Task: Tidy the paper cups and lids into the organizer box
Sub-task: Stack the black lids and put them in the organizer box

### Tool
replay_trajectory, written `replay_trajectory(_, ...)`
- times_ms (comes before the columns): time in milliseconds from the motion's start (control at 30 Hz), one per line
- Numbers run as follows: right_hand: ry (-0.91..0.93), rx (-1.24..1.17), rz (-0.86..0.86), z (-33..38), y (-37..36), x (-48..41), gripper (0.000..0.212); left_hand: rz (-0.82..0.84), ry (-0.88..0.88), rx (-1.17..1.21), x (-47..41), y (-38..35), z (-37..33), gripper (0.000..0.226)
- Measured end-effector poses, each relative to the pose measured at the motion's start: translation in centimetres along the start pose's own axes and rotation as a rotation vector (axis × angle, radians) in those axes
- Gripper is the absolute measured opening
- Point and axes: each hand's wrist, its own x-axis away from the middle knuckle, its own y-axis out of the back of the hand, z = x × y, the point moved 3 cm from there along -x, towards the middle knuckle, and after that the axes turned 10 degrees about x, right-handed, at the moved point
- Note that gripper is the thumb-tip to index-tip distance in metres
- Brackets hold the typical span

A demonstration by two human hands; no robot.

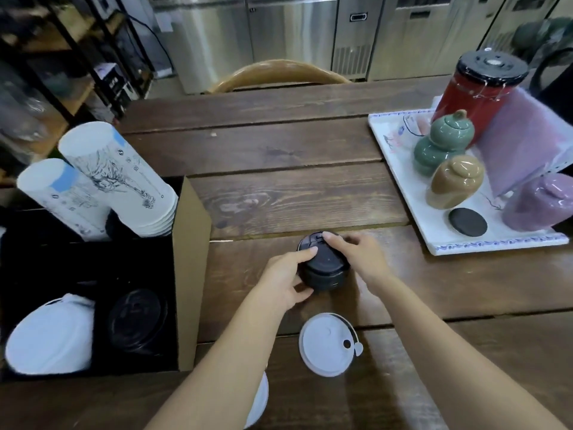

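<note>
Your two hands meet over a short stack of black lids [324, 268] standing on the wooden table [294, 193], just right of the organizer box [192, 243]. Your left hand [286, 280] is closed around the stack's near-left side, thumb low against the base and a finger across the top lid. Your right hand [359, 259] is clamped on the far-right edge, fingertips curled over the rim, likely squaring the lids so they lift as one. Near you on the table lies a loose white lid [327, 344], and the edge of another white lid [259, 401] shows under your left forearm. Inside the box, two stacks of printed paper cups [121, 178] lean at the back, while white lids [49, 339] and black lids [136, 321] fill separate front compartments. A white tray [400, 181] of ceramic jars sits well apart at right.
</note>
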Motion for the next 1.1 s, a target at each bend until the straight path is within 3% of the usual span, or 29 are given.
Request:
replay_trajectory(233,0.067,-0.181,0.094,5.1,-4.1,1.2,0.020,0.030,-0.215,0.019,3.1,4.6,-4.3,0.029)
replay_trajectory(367,0.145,-0.202,0.093,8.3,-5.3,3.3,0.017,0.083,-0.335,-0.026,5.4,7.2,-6.5,0.044)
replay_trajectory(567,0.199,-0.234,0.122,13.0,-8.6,7.0,0.022,0.136,-0.492,-0.067,10.7,11.9,-9.2,0.045)
replay_trajectory(767,0.188,-0.224,0.167,14.8,-14.2,10.7,0.029,0.025,-0.576,-0.130,14.0,18.2,-10.4,0.012)
replay_trajectory(1100,0.133,0.079,0.139,14.3,-20.8,12.4,0.029,-0.142,-0.633,-0.159,12.3,25.6,-8.6,0.027)
